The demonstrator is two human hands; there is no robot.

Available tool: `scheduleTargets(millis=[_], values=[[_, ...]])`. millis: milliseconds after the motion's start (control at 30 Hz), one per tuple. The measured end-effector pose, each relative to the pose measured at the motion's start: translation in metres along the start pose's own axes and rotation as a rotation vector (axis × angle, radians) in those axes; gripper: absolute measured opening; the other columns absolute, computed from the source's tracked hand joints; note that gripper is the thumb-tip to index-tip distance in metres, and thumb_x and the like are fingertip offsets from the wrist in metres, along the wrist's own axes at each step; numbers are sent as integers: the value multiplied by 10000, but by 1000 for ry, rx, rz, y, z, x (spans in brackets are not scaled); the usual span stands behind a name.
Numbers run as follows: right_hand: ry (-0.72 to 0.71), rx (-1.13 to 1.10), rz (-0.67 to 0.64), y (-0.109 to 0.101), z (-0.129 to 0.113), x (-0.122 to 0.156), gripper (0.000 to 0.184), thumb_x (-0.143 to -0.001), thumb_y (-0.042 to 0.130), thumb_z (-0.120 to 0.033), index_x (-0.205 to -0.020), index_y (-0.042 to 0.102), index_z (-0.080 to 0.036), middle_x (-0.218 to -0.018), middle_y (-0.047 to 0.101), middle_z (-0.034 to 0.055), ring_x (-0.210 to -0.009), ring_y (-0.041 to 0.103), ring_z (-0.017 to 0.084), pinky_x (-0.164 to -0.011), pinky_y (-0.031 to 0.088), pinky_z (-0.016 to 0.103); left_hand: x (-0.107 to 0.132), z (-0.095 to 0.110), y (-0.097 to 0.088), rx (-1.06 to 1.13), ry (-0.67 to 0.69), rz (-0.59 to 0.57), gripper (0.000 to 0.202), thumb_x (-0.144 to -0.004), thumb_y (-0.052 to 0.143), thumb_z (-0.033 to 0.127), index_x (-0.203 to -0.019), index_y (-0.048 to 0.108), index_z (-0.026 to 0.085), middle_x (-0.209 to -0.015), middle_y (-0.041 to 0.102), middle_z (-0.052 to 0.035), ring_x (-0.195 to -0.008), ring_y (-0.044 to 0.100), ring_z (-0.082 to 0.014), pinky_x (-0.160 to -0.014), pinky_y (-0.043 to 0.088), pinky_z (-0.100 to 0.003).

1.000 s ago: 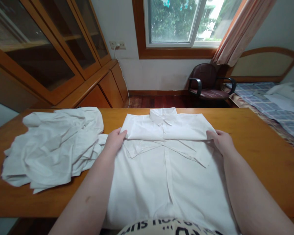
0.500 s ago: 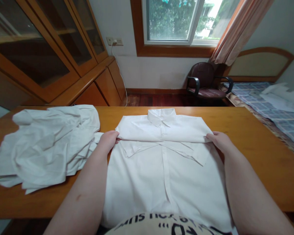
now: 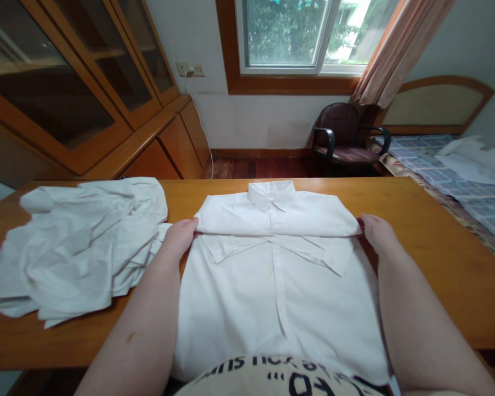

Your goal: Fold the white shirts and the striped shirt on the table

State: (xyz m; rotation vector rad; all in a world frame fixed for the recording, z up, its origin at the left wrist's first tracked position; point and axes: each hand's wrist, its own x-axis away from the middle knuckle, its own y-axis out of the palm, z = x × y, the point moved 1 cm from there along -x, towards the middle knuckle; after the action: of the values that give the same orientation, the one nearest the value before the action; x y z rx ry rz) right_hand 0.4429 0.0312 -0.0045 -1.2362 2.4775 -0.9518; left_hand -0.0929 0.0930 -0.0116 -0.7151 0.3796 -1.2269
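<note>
A white collared shirt (image 3: pixel 226 297) lies front up on the table, its collar toward the far edge. Its upper part is doubled into a crosswise fold over the chest, and the sleeve ends show below that fold. At the fold's left end, my left hand (image 3: pixel 182 236) is closed on the shirt's edge, thumb on top. My right hand (image 3: pixel 378 232) is at the fold's right end, thumb and fingers pinching the edge there; its fingertips are partly hidden. The shirt's lower hem reaches my body at the near side.
A loose heap of white clothes (image 3: pixel 78 247) covers the left side of the wooden table (image 3: pixel 429 264). Beyond the table stand a glass-door cabinet (image 3: pixel 119 110), a dark armchair (image 3: pixel 346 135) and a bed (image 3: pixel 454 170) with a checked cover.
My right hand has slid a little outward to the right along the fold, to the shirt's side edge. My left hand has barely moved, and the fold keeps its shape.
</note>
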Motion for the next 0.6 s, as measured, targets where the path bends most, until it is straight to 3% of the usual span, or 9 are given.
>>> scheduleTargets(millis=[100, 200, 300, 433, 600], values=[[62, -58, 7, 1, 3, -3, 194, -649, 603, -315, -771, 687, -189, -700, 677, 58, -547, 587, 178, -481, 451, 271, -2, -2, 2, 98, -49, -33, 312, -771, 476, 401, -791, 693, 178, -833, 711, -88, -679, 637, -211, -573, 491, -289], [52, 16, -13, 1, 1, -5, 268, -629, 645, -322, -833, 713, -163, -735, 698, 85, -563, 595, 186, -503, 455, 281, -5, 1, 1, 190, -54, 28, 310, -768, 458, 289, -935, 696, 181, -953, 703, -84, -735, 642, -194, -600, 507, -269], [6, 130, -9, 0, 0, -6, 264, -643, 638, -357, -796, 726, -161, -746, 707, 88, -633, 615, 206, -544, 448, 284, -8, 4, -2, 110, -14, 63, 344, -782, 470, 284, -1023, 691, 179, -985, 702, -89, -689, 640, -185, -623, 516, -284], [-52, 172, -1, 1, -2, -5, 255, -635, 641, -371, -751, 724, -160, -718, 702, 73, -691, 617, 218, -549, 420, 273, -11, 7, -4, -67, 78, 80, 342, -776, 538, 361, -1015, 702, 180, -925, 719, -84, -708, 649, -204, -683, 510, -305], [-60, 16, 34, 1, -5, 0, 262, -648, 644, -376, -792, 718, -170, -765, 703, 54, -712, 612, 193, -570, 435, 258, -11, 7, -4, -59, 93, 92, 293, -728, 590, 323, -953, 694, 167, -887, 724, -75, -832, 659, -217, -764, 488, -297]])
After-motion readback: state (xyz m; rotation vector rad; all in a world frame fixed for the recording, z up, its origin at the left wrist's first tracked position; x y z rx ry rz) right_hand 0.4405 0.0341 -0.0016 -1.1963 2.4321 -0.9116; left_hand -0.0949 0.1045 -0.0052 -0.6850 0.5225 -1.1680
